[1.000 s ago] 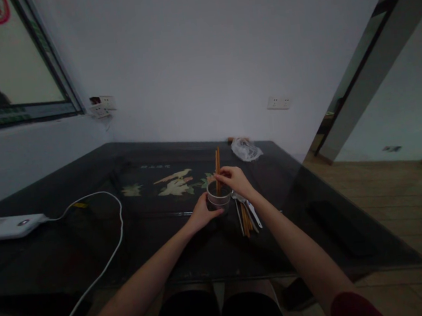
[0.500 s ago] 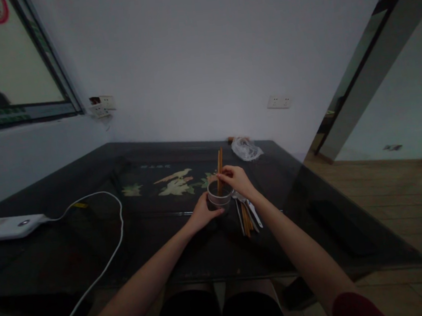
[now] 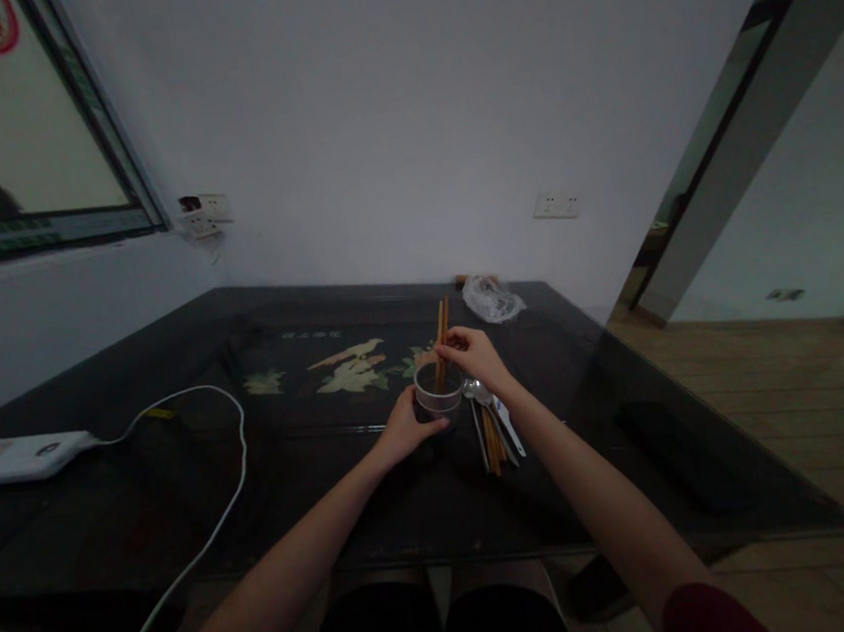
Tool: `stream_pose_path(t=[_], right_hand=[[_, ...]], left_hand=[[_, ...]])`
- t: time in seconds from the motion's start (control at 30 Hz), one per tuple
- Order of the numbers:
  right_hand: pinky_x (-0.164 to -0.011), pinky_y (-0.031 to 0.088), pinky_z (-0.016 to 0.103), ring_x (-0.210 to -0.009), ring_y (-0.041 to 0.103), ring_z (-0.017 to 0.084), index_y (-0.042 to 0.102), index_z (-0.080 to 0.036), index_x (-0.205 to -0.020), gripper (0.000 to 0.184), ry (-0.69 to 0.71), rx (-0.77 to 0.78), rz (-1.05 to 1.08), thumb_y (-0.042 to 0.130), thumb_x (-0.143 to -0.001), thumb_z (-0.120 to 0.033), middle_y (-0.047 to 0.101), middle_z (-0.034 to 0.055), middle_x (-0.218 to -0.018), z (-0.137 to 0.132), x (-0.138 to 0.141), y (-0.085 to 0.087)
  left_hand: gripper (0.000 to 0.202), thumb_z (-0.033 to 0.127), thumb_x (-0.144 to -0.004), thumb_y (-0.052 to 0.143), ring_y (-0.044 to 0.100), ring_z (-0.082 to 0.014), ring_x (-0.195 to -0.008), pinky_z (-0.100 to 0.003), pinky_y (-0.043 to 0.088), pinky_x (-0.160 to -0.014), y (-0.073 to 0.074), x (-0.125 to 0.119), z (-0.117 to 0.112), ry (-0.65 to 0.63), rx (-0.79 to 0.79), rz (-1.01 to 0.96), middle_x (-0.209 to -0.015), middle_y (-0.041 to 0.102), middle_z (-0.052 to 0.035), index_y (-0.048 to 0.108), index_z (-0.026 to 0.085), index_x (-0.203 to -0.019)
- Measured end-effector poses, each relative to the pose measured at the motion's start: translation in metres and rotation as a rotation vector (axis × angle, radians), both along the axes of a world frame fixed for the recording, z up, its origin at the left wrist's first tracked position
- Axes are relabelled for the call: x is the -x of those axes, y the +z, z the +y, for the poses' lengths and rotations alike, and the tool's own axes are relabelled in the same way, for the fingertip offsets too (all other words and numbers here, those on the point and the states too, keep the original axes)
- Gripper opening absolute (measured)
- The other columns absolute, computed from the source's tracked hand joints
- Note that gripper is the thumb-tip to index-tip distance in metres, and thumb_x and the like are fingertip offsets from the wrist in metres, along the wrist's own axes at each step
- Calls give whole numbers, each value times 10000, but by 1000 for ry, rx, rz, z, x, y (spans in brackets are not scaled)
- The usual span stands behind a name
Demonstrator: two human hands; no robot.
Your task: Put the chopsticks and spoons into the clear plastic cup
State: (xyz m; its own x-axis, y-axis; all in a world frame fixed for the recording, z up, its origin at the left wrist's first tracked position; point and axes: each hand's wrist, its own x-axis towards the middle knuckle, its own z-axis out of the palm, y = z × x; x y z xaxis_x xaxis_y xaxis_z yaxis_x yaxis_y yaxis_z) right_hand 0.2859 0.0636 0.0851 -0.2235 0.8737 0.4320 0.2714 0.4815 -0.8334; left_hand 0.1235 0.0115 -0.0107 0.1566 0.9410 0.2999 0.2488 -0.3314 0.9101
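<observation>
A clear cup stands on the dark table, with my left hand wrapped round its left and front side. My right hand pinches a pair of wooden chopsticks just above the rim. Their lower ends are down inside the cup and their tops lean slightly apart. Just right of the cup, beside my right forearm, lies a bunch of more chopsticks together with metal spoons and a white-handled utensil.
A crumpled clear plastic bag lies at the table's back edge. On the left is a white power strip whose white cable loops over the front edge. A dark flat object rests on the right of the table.
The tops of the chopsticks have spread slightly apart and tilted a little to the right. Both hands stay almost where they were.
</observation>
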Motion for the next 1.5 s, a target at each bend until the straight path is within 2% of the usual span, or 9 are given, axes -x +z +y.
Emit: stream_pose_path(t=[0.17,0.33,0.5,0.67,0.87,1.0,1.23,1.5], right_hand=[[-519,447,245,-589,589,151,591,-157,-729,282,46,93,91,678,-648,-413,629,27,-669,2,0,2],[-507,440,241,-551,574,139,588,-157,-703,284,45,93,103,682,-645,-419,621,17,-634,6,-2,0],[-514,432,238,-538,566,132,595,-154,-711,263,58,82,58,668,-665,-402,623,15,-629,7,-1,-1],[-567,440,246,-620,601,154,619,-148,-714,251,14,57,7,672,-663,-388,655,35,-683,10,0,-1],[-582,411,243,-638,566,149,646,-149,-714,309,-45,7,-106,653,-665,-454,642,23,-675,20,-2,-4],[-559,398,239,-592,536,133,628,-145,-687,321,6,59,-72,664,-646,-461,614,10,-631,26,-3,-5],[-531,417,227,-572,548,120,642,-134,-730,306,107,168,-14,678,-645,-425,640,18,-644,26,-2,-2],[-509,450,221,-543,576,118,661,-135,-765,267,86,204,62,711,-641,-366,664,24,-644,24,-3,2]], left_hand=[[693,278,-570,799,529,-283,-1138,-456,371,-1004,0,1,0,-3,3,-11,-1205,569,-145,479,130,-1167],[681,273,-567,799,532,-287,-1136,-460,375,-1001,2,-1,-2,-17,9,-31,-1189,576,-145,485,131,-1155],[684,259,-560,800,530,-287,-1137,-453,381,-998,4,-1,-3,-3,12,-20,-1195,570,-149,490,129,-1156],[704,273,-566,799,522,-289,-1148,-460,372,-1006,3,0,-2,-3,-2,-7,-1210,561,-149,481,127,-1176],[715,261,-563,802,528,-282,-1138,-453,374,-1007,0,-1,-1,-18,-20,-43,-1212,562,-145,481,139,-1190],[729,262,-556,807,523,-291,-1144,-467,363,-1010,0,0,-1,-22,-5,-55,-1212,564,-145,486,144,-1200],[702,259,-562,796,530,-284,-1133,-451,375,-1000,8,0,-5,-16,-4,-29,-1207,564,-151,488,124,-1179],[725,257,-563,799,528,-287,-1140,-465,372,-1007,5,0,-2,-19,7,-22,-1211,563,-143,476,138,-1201]])
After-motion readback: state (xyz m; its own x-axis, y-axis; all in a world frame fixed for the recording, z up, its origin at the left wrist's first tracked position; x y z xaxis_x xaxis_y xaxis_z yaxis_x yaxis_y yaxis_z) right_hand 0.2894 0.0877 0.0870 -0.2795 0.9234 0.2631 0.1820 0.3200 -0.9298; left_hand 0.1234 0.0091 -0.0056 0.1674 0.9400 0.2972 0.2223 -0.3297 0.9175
